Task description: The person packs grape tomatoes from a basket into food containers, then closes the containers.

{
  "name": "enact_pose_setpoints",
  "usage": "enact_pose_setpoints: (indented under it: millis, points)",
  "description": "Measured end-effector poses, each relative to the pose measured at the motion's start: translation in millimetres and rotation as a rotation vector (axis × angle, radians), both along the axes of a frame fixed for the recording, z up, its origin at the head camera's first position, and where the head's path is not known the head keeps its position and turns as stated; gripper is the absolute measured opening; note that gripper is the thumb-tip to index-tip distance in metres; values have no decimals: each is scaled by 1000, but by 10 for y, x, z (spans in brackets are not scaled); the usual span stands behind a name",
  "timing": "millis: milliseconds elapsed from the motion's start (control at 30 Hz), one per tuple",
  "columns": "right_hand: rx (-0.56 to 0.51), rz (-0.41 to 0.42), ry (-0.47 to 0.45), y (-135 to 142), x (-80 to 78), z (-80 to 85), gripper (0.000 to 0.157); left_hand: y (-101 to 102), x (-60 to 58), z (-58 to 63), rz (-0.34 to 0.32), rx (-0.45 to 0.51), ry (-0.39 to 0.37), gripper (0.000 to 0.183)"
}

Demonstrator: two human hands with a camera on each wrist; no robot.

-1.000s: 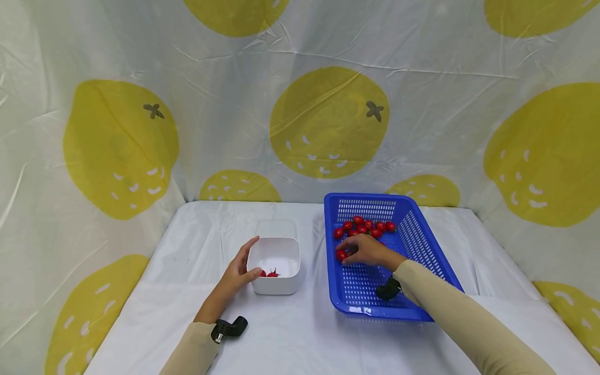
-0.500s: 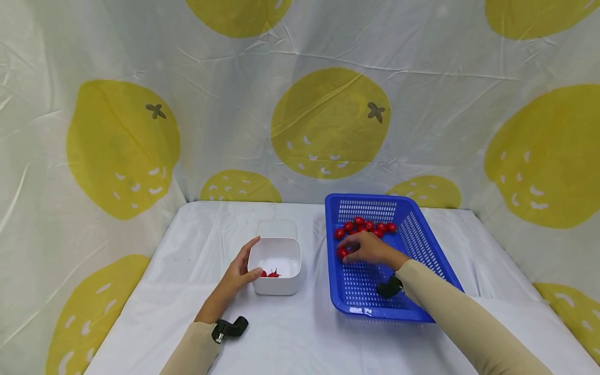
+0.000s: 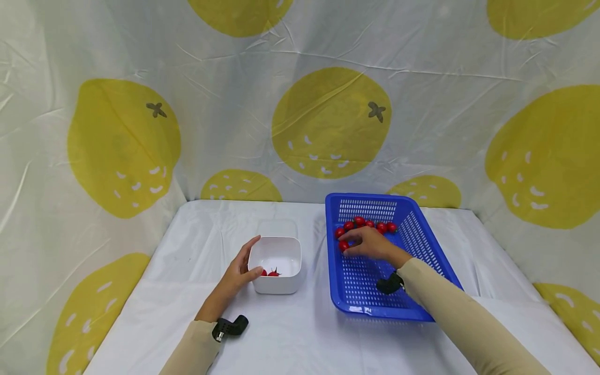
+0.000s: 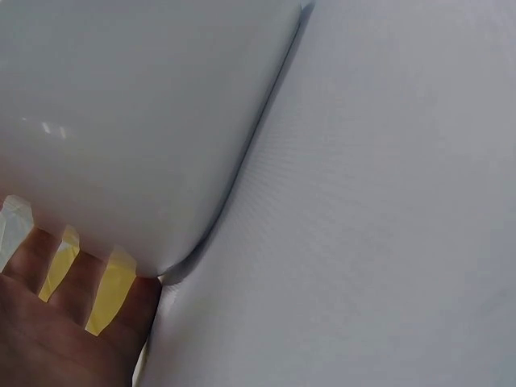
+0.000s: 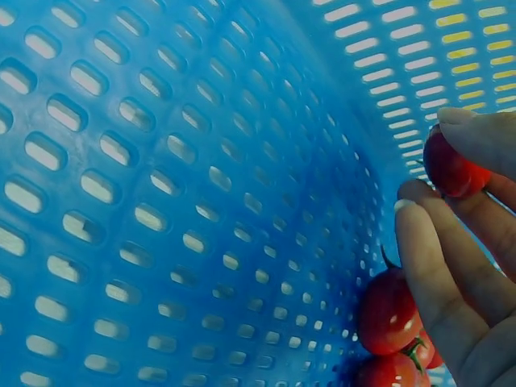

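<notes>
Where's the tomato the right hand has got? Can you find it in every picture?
Head view: the held tomato is right of the middle, below centre, in the right hand.
Left wrist view: not in it; this shows the left hand and the white box.
Right wrist view: the held tomato is near the right edge, slightly above halfway.
Landmark: the blue basket is in the head and right wrist views only.

Blue basket [image 3: 361, 286], red tomatoes [image 3: 359, 221], white box [image 3: 276, 285], white tablecloth [image 3: 281, 333], beige sleeves [image 3: 459, 312], white backdrop [image 3: 225, 104] with yellow lemon print [image 3: 328, 125]
</notes>
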State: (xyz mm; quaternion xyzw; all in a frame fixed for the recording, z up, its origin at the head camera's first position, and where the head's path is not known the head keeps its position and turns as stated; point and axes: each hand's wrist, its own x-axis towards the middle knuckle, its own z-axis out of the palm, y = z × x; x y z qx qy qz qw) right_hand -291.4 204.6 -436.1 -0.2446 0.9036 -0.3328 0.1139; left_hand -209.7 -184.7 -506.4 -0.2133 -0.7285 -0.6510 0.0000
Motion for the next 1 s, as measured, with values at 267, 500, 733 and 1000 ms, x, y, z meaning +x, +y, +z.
enact_pose_setpoints:
  millis: [267, 500, 733, 1000]
  points:
    - [-40, -9, 63, 5, 10, 88, 41, 2, -9, 1, 8, -12, 12, 74]
    - [-47, -38, 85, 24, 7, 127, 40, 2, -34, -13, 1, -16, 38, 75]
    - [-79, -82, 67, 7, 24, 166, 40, -3, -29, -18, 10, -23, 43, 74]
    - [-137, -84, 52, -4, 38, 198, 42, -5, -8, -23, 13, -25, 29, 74]
